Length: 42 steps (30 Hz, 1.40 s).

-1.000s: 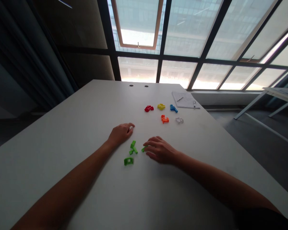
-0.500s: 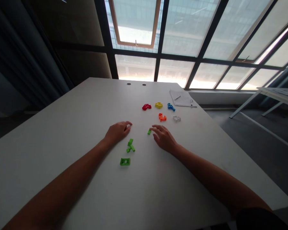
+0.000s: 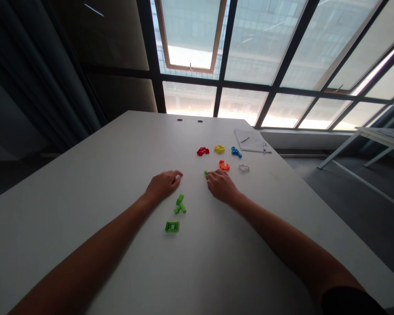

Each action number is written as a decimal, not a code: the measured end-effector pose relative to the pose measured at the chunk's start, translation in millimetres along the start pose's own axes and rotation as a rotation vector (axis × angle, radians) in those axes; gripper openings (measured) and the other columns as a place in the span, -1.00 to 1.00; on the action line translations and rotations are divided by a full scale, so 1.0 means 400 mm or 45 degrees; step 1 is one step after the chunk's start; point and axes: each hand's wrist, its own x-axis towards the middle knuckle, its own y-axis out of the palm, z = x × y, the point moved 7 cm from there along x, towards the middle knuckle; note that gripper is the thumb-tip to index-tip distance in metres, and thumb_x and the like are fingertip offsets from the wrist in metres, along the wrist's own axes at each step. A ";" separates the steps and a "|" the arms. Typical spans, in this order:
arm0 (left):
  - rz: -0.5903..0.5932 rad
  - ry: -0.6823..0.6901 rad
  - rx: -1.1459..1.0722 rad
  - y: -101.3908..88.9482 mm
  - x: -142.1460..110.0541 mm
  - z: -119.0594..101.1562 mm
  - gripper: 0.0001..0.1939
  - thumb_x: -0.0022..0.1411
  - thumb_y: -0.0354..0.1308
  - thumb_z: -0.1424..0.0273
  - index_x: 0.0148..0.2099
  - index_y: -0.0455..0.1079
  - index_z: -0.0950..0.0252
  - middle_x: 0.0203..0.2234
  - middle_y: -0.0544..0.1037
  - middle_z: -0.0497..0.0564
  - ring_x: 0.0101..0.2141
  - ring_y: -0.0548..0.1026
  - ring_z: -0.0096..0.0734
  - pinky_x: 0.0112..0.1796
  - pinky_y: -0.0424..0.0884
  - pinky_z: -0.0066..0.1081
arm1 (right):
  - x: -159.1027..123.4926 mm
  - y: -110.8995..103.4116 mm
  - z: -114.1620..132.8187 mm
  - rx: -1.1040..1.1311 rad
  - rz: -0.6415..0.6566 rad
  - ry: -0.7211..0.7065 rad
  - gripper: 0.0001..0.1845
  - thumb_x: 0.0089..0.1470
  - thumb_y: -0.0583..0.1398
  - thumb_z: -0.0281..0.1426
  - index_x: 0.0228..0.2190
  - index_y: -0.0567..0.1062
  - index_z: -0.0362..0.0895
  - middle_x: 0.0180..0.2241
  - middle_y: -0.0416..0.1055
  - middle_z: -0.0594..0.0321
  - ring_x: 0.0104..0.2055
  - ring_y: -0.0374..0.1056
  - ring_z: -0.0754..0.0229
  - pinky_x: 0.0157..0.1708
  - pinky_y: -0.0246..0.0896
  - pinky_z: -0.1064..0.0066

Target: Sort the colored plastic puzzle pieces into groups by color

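In the head view, your right hand (image 3: 222,184) has its fingertips at a small green block (image 3: 205,172), which they partly hide; that grip is narrow, though whether it pinches the block or merely touches it I cannot tell. Your left hand (image 3: 163,183) rests on the white counter (image 3: 124,253), its grip loosely curled, a slim gap between thumb and forefinger. Nearer you lie a cluster of green blocks (image 3: 180,204) and a square green frame (image 3: 172,227). Just beyond your right hand sits an orange piece (image 3: 224,166).

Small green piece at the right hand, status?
Right hand: touching small green piece. Left hand: no piece visible. Orange piece: close beyond right hand.
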 end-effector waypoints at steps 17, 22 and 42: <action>-0.006 0.028 -0.008 -0.001 -0.002 -0.004 -0.65 0.46 0.02 0.22 0.12 0.55 0.09 -0.08 0.69 0.03 -0.12 0.62 -0.20 -0.18 0.46 -0.33 | 0.021 -0.011 0.113 0.410 -0.147 -0.513 -0.55 0.36 0.12 -0.56 0.15 0.56 0.02 0.16 0.56 0.14 0.14 0.43 0.08 0.19 0.27 0.13; -0.023 0.042 -0.015 -0.002 -0.003 -0.003 -0.65 0.44 0.02 0.25 0.12 0.55 0.09 -0.08 0.69 0.02 -0.11 0.62 -0.20 -0.16 0.46 -0.34 | 0.005 -0.006 0.220 0.594 -0.028 -0.654 -0.65 0.42 0.17 -0.45 0.15 0.56 0.02 0.11 0.59 0.15 0.19 0.42 0.11 0.23 0.25 0.18; -0.009 0.016 -0.003 -0.003 -0.004 -0.003 -0.68 0.45 0.03 0.27 0.10 0.55 0.08 -0.09 0.69 0.00 -0.13 0.61 -0.23 -0.18 0.43 -0.36 | 0.091 0.024 -0.085 0.015 0.117 0.541 -0.74 0.41 0.17 -0.32 -0.01 0.56 -0.18 0.00 0.57 -0.04 -0.03 0.49 0.03 -0.09 0.31 0.32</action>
